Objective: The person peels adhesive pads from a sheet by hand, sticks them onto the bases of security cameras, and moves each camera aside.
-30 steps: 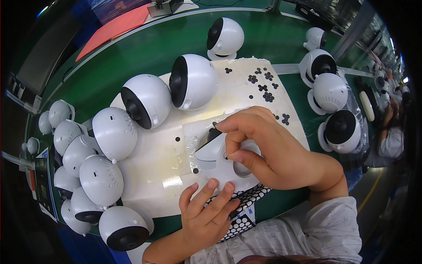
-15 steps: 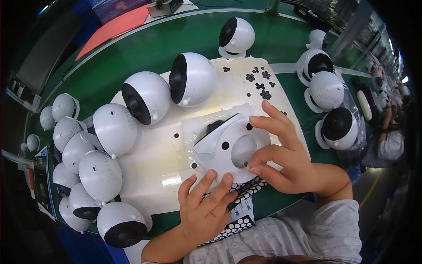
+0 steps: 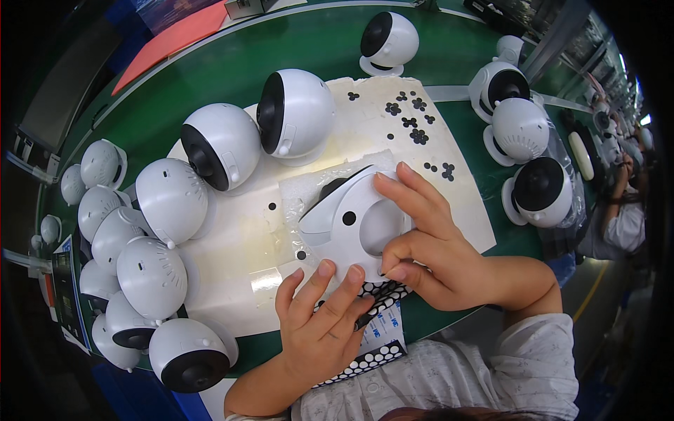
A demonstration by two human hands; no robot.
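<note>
A white ball-shaped camera [image 3: 333, 245] lies tilted on a clear-wrapped foam pad [image 3: 291, 189], its ring-shaped base facing up. One black round pad [image 3: 349, 218] shows on the base. My left hand [image 3: 317, 326] has its fingers spread, tips resting on the base's near edge. At the base's right side is my right hand [image 3: 432, 245], thumb and bent index finger pressed together by the round recess; what is between them is hidden. Its other fingertips lie over the base's far edge. Below my left hand is a black sheet with white round holes [image 3: 372, 359].
White cameras with black fronts stand at the left [image 3: 151, 277], behind the foam [image 3: 302, 116] and at the right [image 3: 540, 193]. Loose black pads [image 3: 419, 136] are scattered on the cream board [image 3: 232, 245], which lies on a green table [image 3: 210, 77]. Another person [image 3: 625, 210] is at far right.
The view has shifted, so the table's things appear a little higher and further left. My right fingertips now cover a second black pad that showed on the base. My left hand stays on the base.
</note>
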